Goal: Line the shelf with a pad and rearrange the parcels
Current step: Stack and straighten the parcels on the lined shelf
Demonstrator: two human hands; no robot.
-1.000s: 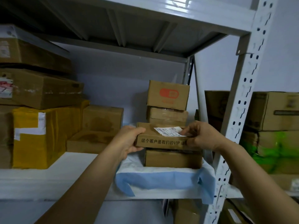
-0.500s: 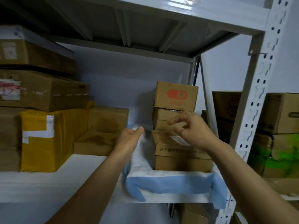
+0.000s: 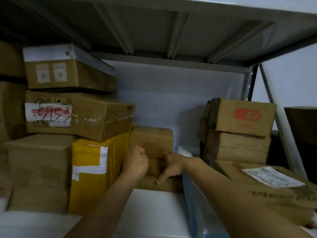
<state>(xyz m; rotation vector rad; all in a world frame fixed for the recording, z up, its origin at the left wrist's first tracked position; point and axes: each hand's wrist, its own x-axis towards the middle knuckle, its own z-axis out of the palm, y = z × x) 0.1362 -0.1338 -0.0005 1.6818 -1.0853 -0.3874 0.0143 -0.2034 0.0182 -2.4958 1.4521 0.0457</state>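
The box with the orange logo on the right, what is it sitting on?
The box with the orange logo rests on a stack of plain brown boxes. In front, a labelled box hides the stack's base, so what lies beneath it cannot be seen.

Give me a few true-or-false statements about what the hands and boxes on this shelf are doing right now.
1. Both hands reach toward the small brown boxes in the middle of the shelf. True: the left hand and right hand are at the low flat box.
2. The box with the orange logo sits at the bottom of its stack. False: it is on top.
3. A yellow-wrapped parcel stands left of the hands. True.
4. The left hand is spread flat. False: it is curled into a fist.
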